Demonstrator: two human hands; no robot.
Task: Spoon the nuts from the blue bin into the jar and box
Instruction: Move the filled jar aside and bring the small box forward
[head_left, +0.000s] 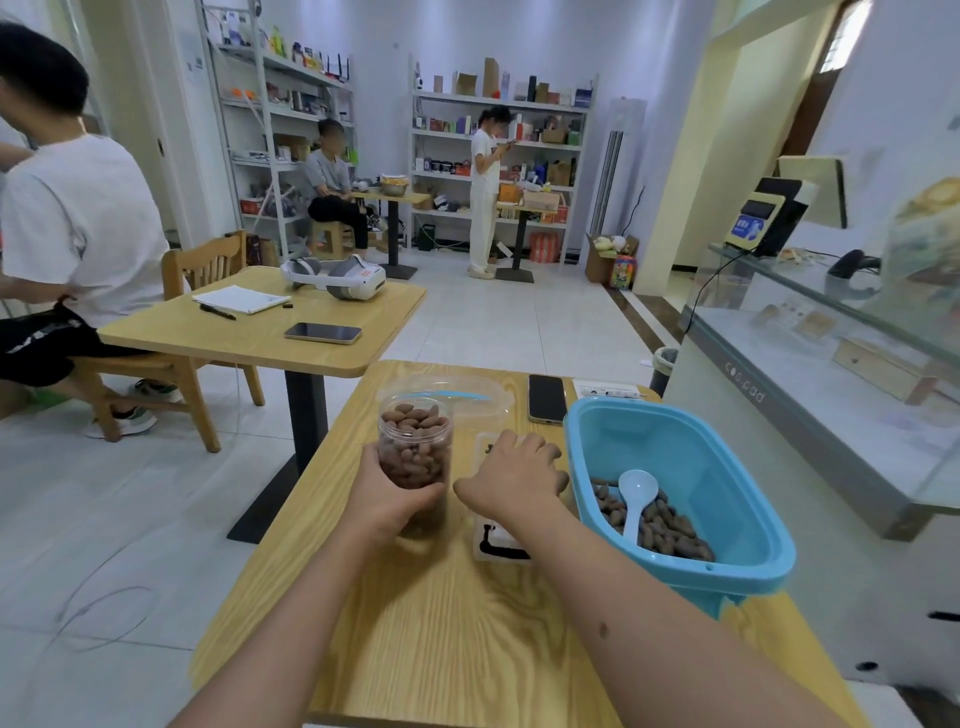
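A clear plastic jar (414, 441), nearly full of brown nuts, stands upright on the wooden table (441, 623). My left hand (387, 501) grips its lower part. My right hand (519, 475) rests on a clear box (496, 543) with black markings, between the jar and the blue bin (691, 467); how its fingers lie on the box is hidden. The bin holds a layer of nuts (660, 525) at its near end, and a pale blue spoon (635, 501) lies in them, bowl up.
A clear lid with a blue strip (457, 397) lies behind the jar. A dark phone (546, 399) and a paper card (607, 389) lie at the table's far edge. A glass counter (831, 364) stands right. Another table, chairs and people are to the left and behind.
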